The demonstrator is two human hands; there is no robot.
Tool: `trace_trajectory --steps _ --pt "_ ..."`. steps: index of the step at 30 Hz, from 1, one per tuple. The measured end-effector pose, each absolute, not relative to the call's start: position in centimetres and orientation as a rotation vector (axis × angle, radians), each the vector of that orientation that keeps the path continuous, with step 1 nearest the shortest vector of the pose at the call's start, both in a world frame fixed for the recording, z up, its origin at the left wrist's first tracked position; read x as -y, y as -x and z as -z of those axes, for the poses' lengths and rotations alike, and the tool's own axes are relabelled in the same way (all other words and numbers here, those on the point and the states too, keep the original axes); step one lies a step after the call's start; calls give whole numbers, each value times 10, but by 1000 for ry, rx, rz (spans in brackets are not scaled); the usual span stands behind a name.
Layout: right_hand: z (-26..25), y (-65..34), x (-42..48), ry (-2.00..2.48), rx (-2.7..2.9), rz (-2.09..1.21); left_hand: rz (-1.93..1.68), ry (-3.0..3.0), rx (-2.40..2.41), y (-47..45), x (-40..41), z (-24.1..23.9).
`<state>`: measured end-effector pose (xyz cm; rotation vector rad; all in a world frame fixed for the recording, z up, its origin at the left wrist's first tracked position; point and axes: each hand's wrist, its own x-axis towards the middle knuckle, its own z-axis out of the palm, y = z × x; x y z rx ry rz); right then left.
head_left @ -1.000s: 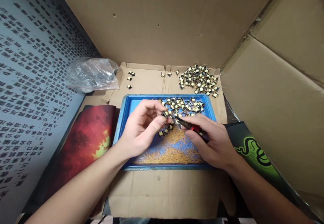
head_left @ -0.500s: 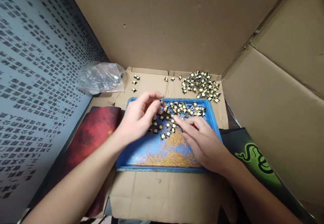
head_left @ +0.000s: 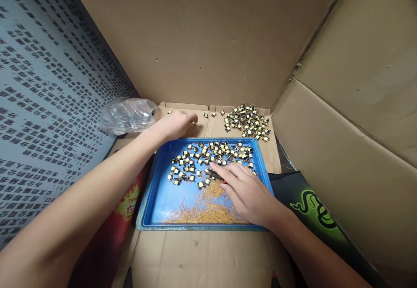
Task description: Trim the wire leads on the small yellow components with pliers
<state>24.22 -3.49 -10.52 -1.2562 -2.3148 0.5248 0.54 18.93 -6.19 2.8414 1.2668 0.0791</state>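
Cardboard walls [head_left: 182, 27] stand beyond and to the right of the blue tray [head_left: 163, 199], a printed panel [head_left: 39, 118] to its left, and a cardboard sheet [head_left: 198, 257] spreads beneath it.

The left hand [head_left: 176, 126] has its fingers curled close together just beyond the tray's far edge, at one small part [head_left: 194, 124]; I cannot tell whether they grip it or it rests on the sheet. A short row of parts [head_left: 213, 114] lies just right of those fingertips, nearer to this hand.

Over the tray, the right hand [head_left: 244, 190] has its fingers wrapped round the pliers [head_left: 215, 174], whose long axis points leftward and slightly away. Loose parts [head_left: 189, 168] lie left of and beyond the tips, in the tray's far half, nearer to the right hand.

Wire clippings [head_left: 211, 214] cover much of the tray's near half. A heap [head_left: 249, 123] of parts sits beyond its far right corner, a clear bag [head_left: 130, 113] beyond its far left one.
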Motion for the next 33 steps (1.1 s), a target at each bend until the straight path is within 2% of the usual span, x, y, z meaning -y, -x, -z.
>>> trace_trajectory --steps 7,11,17,20,24,33 --pt "106 -244 38 1254 2235 -600 -187 -2797 -1238 -17 -183 68" --pt "107 -246 40 1250 2137 -620 -250 -2753 -1298 25 -207 66" --pt "110 -246 39 1242 2101 -614 -103 -2688 -1299 86 -228 95" --pt "110 -246 38 1235 2095 -612 -161 -2647 -1276 93 -232 103" --pt "111 -247 38 1250 2076 -621 -227 -2560 -1286 95 -233 92" --pt "112 -247 36 1221 2055 -587 139 -2680 -1208 93 -229 52"
